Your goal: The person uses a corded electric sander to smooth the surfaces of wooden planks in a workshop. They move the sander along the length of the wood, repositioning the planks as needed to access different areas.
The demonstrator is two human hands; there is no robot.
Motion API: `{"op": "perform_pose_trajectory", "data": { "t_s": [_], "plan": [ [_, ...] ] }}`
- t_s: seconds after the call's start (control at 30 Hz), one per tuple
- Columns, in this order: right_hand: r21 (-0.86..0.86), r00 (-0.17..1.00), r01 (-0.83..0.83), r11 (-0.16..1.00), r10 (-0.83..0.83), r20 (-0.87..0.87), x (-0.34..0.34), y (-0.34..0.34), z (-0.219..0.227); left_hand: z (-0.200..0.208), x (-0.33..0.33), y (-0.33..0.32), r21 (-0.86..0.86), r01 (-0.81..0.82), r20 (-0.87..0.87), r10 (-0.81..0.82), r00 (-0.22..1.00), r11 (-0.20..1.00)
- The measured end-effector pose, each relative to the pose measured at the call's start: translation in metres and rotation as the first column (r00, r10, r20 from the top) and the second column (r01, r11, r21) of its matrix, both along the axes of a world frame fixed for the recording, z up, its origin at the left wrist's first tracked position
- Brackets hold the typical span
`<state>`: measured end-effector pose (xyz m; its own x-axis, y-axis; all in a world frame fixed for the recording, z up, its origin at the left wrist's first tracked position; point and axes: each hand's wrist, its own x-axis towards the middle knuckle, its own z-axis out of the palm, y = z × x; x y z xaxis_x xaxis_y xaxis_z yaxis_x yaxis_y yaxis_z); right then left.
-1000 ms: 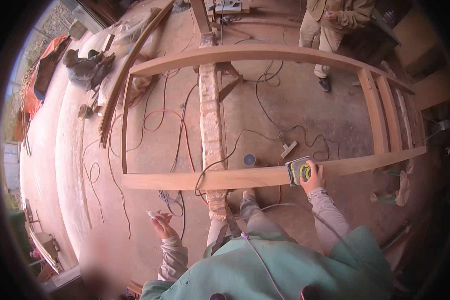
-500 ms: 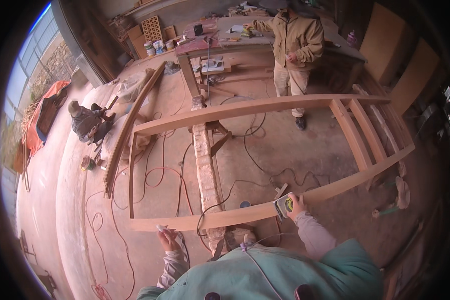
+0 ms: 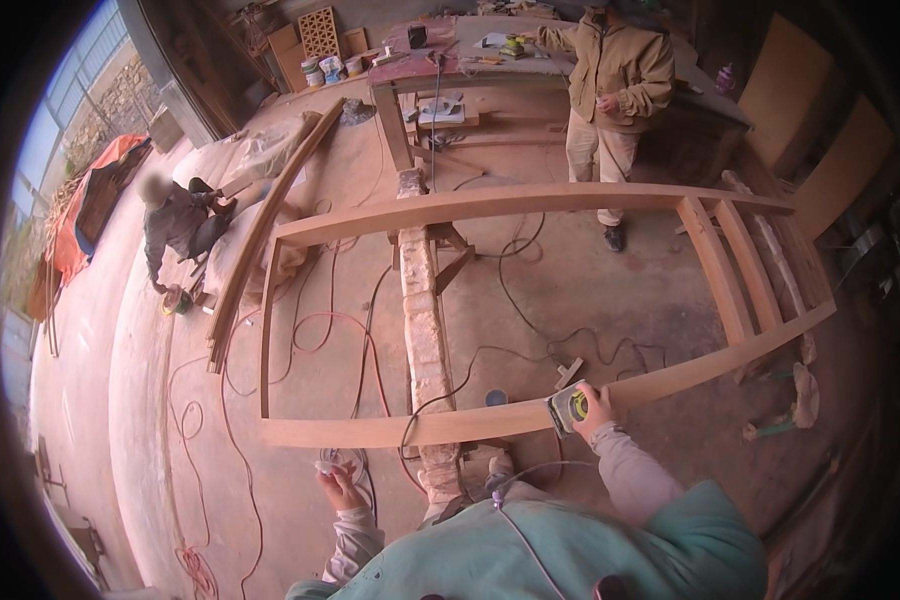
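Observation:
A long wooden frame (image 3: 330, 430) with a ladder-like right end lies flat in front of me across a rough trestle beam (image 3: 423, 330). My right hand (image 3: 597, 410) is closed round a green and grey power sander (image 3: 567, 408), which rests on the near rail. My left hand (image 3: 342, 487) is just short of that rail toward its left end, apart from the wood. Its fingers pinch a small whitish thing (image 3: 325, 466), too small to name. A dark cable (image 3: 440, 403) loops over the near rail between my hands.
Across the frame, a person in a tan jacket (image 3: 622, 80) stands at a workbench (image 3: 470, 65), one hand near a green tool. At left another person (image 3: 178, 225) crouches beside long boards (image 3: 270, 240). Red hoses (image 3: 370, 350) and cables trail over the floor. A blue cup (image 3: 496, 398) sits beyond the near rail.
My left hand has drawn back a little from the near rail. My right hand keeps the sander at about the same place. The crouching person's arm now reaches down to a bucket.

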<state>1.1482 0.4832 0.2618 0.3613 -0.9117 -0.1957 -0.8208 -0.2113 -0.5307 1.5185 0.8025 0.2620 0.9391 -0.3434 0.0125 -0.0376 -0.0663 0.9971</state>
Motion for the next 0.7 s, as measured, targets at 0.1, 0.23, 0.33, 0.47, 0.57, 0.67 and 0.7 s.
{"op": "perform_pose_trajectory", "data": {
  "t_s": [0.1,0.23,0.33,0.47,0.57,0.67,0.7],
  "plan": [
    [0.037,0.985,-0.153,0.988,0.149,0.092,0.041,0.012,0.015,-0.008,0.009,0.017,0.041,-0.019,0.039,0.017,0.999,0.999],
    [0.008,0.939,-0.314,0.949,0.309,0.148,0.096,0.031,0.013,-0.035,0.036,0.024,0.112,-0.103,0.044,0.099,0.994,0.988],
    [0.009,0.929,-0.356,0.935,0.352,0.113,0.124,0.042,0.008,-0.053,0.055,0.013,0.208,-0.189,0.168,0.156,0.973,0.96],
    [-0.028,0.909,-0.401,0.916,0.393,-0.138,0.144,0.058,0.005,-0.063,0.069,-0.001,0.322,-0.194,0.236,0.12,0.964,0.927],
    [-0.052,0.903,-0.412,0.91,0.4,-0.155,0.145,0.057,0.004,-0.066,0.07,-0.012,0.388,-0.148,0.192,0.077,0.978,0.91],
    [-0.014,0.895,-0.421,0.907,0.413,-0.172,0.149,0.056,0.006,-0.08,0.073,-0.014,0.389,-0.09,0.189,0.017,0.982,0.917],
    [-0.002,0.895,-0.416,0.909,0.409,-0.177,0.151,0.056,0.006,-0.081,0.075,-0.016,0.417,-0.066,0.194,-0.018,0.981,0.906]
  ]
}}
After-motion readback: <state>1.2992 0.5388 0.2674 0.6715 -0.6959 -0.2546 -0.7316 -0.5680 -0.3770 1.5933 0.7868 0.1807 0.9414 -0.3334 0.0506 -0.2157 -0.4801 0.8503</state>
